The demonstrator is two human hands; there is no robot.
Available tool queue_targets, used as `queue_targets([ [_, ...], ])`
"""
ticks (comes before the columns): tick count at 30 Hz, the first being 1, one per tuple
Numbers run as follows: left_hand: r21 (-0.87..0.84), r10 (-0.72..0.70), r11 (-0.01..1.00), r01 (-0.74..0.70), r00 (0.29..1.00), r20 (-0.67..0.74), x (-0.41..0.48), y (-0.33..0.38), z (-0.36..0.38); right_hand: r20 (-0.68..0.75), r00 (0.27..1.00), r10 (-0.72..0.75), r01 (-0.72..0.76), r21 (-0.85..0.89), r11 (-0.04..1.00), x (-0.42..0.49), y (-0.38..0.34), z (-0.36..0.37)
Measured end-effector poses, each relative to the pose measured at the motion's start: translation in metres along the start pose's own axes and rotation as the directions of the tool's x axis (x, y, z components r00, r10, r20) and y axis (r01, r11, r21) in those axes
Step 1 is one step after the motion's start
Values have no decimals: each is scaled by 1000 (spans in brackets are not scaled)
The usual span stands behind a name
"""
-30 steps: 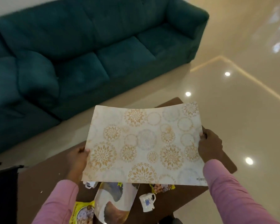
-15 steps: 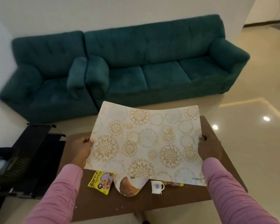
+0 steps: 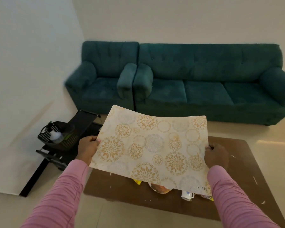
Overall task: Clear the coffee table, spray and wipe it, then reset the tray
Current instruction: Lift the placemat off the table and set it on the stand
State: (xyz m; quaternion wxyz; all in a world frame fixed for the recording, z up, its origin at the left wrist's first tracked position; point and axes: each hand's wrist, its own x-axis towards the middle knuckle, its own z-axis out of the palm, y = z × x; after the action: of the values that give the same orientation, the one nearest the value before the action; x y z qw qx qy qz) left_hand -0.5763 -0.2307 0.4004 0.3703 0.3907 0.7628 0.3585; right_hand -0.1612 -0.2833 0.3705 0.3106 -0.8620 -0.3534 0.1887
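The brown table (image 3: 247, 170) stands low in front of the sofa. The patterned mat (image 3: 153, 150) is held above its left half, lifted clear and sagging in the middle. The left grip (image 3: 87, 149) pinches the mat's left edge and the right grip (image 3: 216, 155) pinches its right edge. It looks light, floppy and a little slick — best held at opposite edges, as here. A small mug (image 3: 187, 195) — likely fragile — stands by the table's near edge, partly under the mat.
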Motion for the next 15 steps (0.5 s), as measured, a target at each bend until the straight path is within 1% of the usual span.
queue_targets([
  [5, -29, 20, 999, -20, 1000, -17, 27, -25, -80, 8, 1000, 1, -1, 5, 1000, -54, -46, 46],
  [11, -22, 34, 999, -35, 998, -43, 73, -54, -169, 0, 996, -94, 94, 19, 995, -110, -104, 100],
  [15, -16, 19, 1000, -20, 998, -61, 103, -68, -211, 32, 996, -86, 86, -5, 996, -132, -138, 132],
])
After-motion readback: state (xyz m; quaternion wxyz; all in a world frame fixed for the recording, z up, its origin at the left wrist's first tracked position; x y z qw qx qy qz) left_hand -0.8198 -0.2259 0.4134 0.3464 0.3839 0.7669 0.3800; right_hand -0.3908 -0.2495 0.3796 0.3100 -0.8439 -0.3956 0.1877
